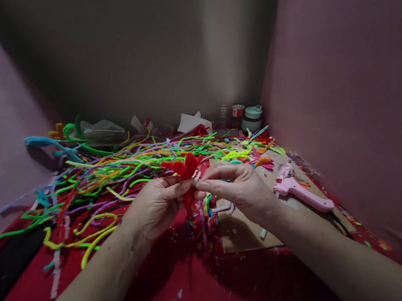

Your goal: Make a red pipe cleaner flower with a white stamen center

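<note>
Red pipe-cleaner flower (185, 166) at centre of view, raised just above a red cloth (238, 292). Pinched at the stem from below by the left hand (154, 207), thumb and fingers pressed together on it. Gripped from the other side by the right hand (243, 188), fingertips closed on the stem just under the petals. Behind and to the left, a sprawling heap of multicoloured pipe cleaners (112, 168). Beneath the right wrist, a cardboard sheet (248, 234); on it, a pink glue gun (300, 191). Far back in the corner, two small jars (252, 118).
</note>
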The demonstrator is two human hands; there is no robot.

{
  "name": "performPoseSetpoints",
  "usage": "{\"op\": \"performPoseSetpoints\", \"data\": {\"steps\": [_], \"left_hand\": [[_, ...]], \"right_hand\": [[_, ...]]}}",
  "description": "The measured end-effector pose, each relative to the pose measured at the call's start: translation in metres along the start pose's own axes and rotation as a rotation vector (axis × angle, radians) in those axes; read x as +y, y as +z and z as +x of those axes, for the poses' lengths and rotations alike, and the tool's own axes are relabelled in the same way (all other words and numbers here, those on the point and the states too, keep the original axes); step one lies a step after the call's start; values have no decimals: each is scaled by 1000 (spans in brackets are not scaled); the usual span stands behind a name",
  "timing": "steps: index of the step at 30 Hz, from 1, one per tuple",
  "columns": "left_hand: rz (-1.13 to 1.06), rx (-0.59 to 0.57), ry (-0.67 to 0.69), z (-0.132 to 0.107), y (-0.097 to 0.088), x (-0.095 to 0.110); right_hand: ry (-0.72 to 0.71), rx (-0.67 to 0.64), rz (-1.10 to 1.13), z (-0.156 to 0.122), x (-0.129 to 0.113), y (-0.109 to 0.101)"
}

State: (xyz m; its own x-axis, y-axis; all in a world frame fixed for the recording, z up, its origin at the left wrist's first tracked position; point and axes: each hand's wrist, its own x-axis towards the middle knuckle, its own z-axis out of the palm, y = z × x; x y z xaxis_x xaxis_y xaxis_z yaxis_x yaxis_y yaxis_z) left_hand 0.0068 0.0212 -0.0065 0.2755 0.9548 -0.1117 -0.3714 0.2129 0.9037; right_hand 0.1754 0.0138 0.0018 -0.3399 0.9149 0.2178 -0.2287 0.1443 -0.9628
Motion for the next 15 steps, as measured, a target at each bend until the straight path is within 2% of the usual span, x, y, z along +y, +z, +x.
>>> {"op": "performPoseSetpoints", "data": {"steps": [3, 6, 11, 13, 15], "left_hand": [[30, -59, -11, -1, 1, -4], [50, -105, -20, -3, 2, -5], [79, -63, -26, -5, 5, -7], [113, -37, -8, -5, 7, -9], [164, -8, 15, -5, 8, -11]], "right_hand": [[-64, -22, -42, 2, 5, 0], [-27, -69, -18, 4, 13, -3], [76, -34, -85, 4, 18, -2], [48, 5, -174, 2, 17, 0], [-43, 60, -305, 1, 17, 1]]}}
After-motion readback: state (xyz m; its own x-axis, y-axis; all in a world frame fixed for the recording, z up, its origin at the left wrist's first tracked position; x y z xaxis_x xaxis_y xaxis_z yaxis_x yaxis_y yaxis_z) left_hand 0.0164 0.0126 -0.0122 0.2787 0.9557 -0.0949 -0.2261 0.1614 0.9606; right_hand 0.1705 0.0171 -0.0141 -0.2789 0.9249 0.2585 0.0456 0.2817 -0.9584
